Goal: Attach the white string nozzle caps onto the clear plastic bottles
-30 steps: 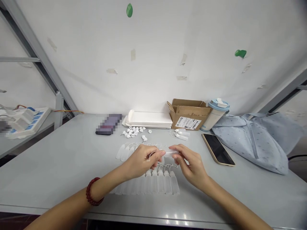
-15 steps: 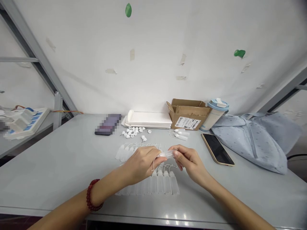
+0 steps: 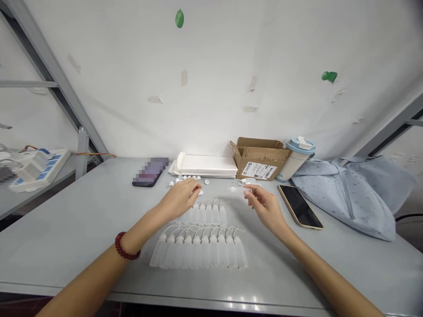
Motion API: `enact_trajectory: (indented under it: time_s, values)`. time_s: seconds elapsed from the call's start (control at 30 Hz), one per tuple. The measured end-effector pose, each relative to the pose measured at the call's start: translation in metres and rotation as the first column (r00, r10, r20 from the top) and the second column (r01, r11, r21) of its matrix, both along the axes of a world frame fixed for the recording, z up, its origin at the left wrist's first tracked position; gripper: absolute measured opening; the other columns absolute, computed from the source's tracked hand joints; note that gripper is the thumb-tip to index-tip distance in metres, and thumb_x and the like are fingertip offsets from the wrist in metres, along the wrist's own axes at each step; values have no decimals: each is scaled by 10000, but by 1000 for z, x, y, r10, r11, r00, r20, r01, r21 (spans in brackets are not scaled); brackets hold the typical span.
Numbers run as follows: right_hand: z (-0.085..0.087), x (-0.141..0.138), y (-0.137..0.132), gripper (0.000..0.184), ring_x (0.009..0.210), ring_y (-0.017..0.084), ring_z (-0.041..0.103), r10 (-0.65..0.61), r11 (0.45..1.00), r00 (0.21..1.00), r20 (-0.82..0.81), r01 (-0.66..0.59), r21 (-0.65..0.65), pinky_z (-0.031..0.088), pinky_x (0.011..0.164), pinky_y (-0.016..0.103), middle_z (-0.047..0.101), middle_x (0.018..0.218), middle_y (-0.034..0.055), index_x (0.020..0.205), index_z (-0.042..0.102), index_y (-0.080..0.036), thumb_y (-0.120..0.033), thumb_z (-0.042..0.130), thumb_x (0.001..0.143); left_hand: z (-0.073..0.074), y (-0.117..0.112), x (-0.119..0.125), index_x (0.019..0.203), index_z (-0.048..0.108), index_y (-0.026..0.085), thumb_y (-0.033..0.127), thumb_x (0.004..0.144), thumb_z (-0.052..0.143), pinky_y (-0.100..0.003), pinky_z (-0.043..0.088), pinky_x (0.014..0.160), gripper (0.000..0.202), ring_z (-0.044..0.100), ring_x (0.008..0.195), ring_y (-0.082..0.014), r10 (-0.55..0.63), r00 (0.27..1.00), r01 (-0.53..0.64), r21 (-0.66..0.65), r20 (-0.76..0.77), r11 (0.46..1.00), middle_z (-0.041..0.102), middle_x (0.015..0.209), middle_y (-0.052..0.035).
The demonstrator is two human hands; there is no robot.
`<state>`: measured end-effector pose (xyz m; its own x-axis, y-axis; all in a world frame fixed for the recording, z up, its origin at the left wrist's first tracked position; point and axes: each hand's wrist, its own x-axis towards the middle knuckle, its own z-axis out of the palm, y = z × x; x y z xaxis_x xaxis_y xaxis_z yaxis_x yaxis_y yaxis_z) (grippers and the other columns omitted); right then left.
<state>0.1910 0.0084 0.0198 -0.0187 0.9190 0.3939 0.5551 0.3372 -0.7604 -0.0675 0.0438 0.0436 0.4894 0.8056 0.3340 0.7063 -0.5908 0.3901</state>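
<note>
My right hand (image 3: 264,204) has its fingertips closed at the end of a small, blurred clear dropper bottle (image 3: 236,188), its thin tip pointing left. My left hand (image 3: 180,198) hovers over the back row, fingers bent and pressed together beside a white cap (image 3: 201,193); whatever they may hold is hidden. Below the hands lies a front row of translucent squeeze bottles (image 3: 198,253) with thin strap loops at their necks. A second row of such bottles (image 3: 208,215) lies behind it, partly covered by my left hand. Small white caps (image 3: 180,178) are scattered behind that hand.
At the back stand a stack of white trays (image 3: 206,165), an open cardboard box (image 3: 261,156) and a tumbler with a blue lid (image 3: 295,160). A phone (image 3: 300,207) and a blue cloth bag (image 3: 346,198) lie right. Another dark phone-like object (image 3: 150,171) lies left.
My hands have moved apart from the bottle they held together. The left went left and back towards the caps; the right went slightly back towards the small bottles by the box.
</note>
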Motion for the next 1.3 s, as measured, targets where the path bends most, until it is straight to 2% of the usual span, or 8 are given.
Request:
enact_trajectory:
  time_s: [0.17,0.3,0.43,0.73,0.97,1.17,1.23,1.3]
  values:
    - [-14,21,19,264,650,178,558,-119,970,929,350,33,241,466,567,292,599,769,58,1000,594,-165,-350,445,884,-12,26,-18,931,616,145,181,864,366,-350,458,775,262,593,886,-232,65,996,-62,39,-68,997,643,939,-97]
    - [-21,27,23,172,795,212,600,-175,963,850,497,42,267,485,618,303,624,908,93,946,587,-174,-262,458,876,-23,27,-13,1000,619,170,181,855,375,-357,453,869,285,572,992,-225,-34,999,34,-5,-31,999,641,1059,-80]
    - [-26,30,27,141,903,245,583,-211,966,706,677,43,256,485,656,317,621,972,110,919,596,-173,-161,476,848,-31,22,-6,995,629,169,119,840,345,-361,434,926,328,552,1036,-217,-117,992,116,-15,-45,993,631,1102,-73]
    - [-31,32,32,244,853,252,541,-208,968,630,748,26,248,449,730,362,608,950,134,903,641,-159,-73,423,836,-33,20,-4,1000,642,172,79,818,330,-347,461,896,373,545,1032,-217,-139,984,135,-42,-112,990,618,1111,-63]
    - [-28,34,31,289,855,263,541,-201,969,663,721,28,245,438,708,374,597,945,141,874,645,-159,-45,383,825,-34,18,-4,941,661,155,100,844,329,-379,448,909,350,528,1068,-238,-153,977,150,-34,-151,988,609,1135,-93]
    - [-18,17,17,161,773,192,582,-56,981,772,633,-75,178,470,680,301,620,843,76,868,602,-171,-155,441,872,-33,18,-4,872,661,160,149,880,329,-372,450,843,333,533,998,-237,-151,977,141,-71,-150,987,618,1046,-93]
    - [-10,6,7,166,737,174,580,150,976,833,532,-210,53,465,674,292,622,805,58,949,588,-164,-193,432,899,-31,17,-3,829,655,165,168,892,328,-362,449,809,333,539,949,-229,-155,976,144,-79,-151,986,622,986,-85]
    - [-3,-4,-4,192,749,165,580,327,938,816,477,-340,-62,460,696,292,633,838,53,1006,577,-173,-231,414,924,-30,16,-3,799,643,167,183,904,323,-351,445,791,337,539,917,-220,-161,975,150,-84,-150,985,620,940,-76]
